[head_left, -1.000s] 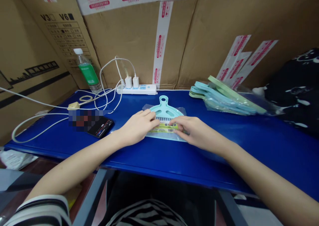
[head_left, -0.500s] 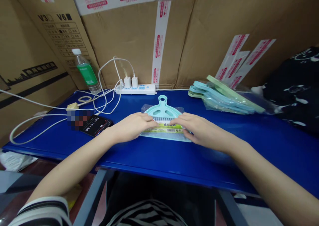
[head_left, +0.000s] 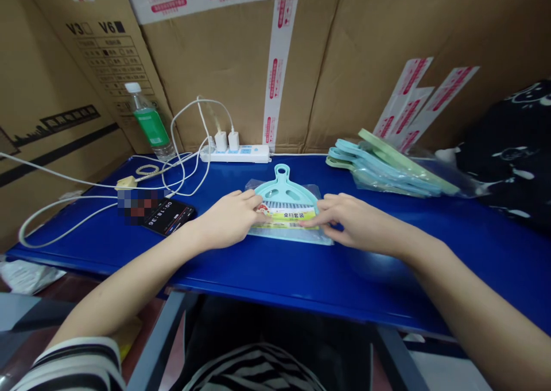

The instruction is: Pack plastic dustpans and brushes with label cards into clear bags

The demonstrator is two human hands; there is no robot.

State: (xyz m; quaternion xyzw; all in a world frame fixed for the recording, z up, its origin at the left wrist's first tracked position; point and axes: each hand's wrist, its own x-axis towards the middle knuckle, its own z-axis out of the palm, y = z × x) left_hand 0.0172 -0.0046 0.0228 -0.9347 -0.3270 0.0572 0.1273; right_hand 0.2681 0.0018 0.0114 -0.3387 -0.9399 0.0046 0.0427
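A light-blue dustpan (head_left: 297, 194) with a grey-bristled brush lies flat on the blue table, in a clear plastic bag. Its handle loop points away from me. Across its front sits a yellow and green paper label (head_left: 286, 215). My left hand (head_left: 232, 217) rests at the left edge, its fingers stretched out over the label's left end. On the right, my right hand (head_left: 348, 221) has its index finger extended onto the label, with the other fingers bent at the dustpan's right edge. Neither hand is closed around the dustpan.
More bagged dustpans (head_left: 387, 164), blue and green, are piled at the back right beside a dark printed cloth (head_left: 512, 155). Back left are a water bottle (head_left: 151, 127), a power strip (head_left: 241, 154) and looping white cables. A phone (head_left: 170, 216) lies near my left forearm. Cardboard (head_left: 224, 81) walls the back.
Both hands have drawn slightly apart, uncovering more of the label. My right index finger has straightened and slid lower on it. The dustpan has stayed nearly in place.
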